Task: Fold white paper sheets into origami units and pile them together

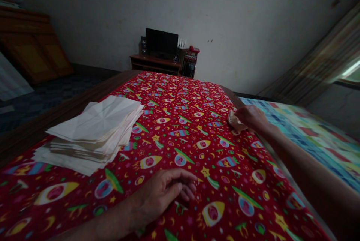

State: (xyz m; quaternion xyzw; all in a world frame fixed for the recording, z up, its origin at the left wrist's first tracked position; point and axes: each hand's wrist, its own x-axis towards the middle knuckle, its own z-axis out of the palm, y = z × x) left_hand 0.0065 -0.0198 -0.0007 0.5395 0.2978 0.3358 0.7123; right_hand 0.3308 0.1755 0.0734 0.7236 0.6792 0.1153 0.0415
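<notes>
My left hand [161,192] rests on the red cloth [194,147] near the front, fingers loosely curled and apart, with nothing in them. Over at the cloth's right edge, my right hand [251,115] is closed on a pale, folded or crumpled piece of paper [235,121]. My fingers partly hide that paper, and it sits low against the cloth. To the left lies an uneven stack of paper sheets [98,123], apart from both hands. The top sheet shows creases spreading from its middle.
A bed with a blue checked, colourful cover [303,136] adjoins the right side. At the far wall, a monitor [162,41] and a speaker [144,45] stand on a low brown desk [154,62]. A wooden cabinet [36,50] is at the far left, and a curtain [317,57] hangs right.
</notes>
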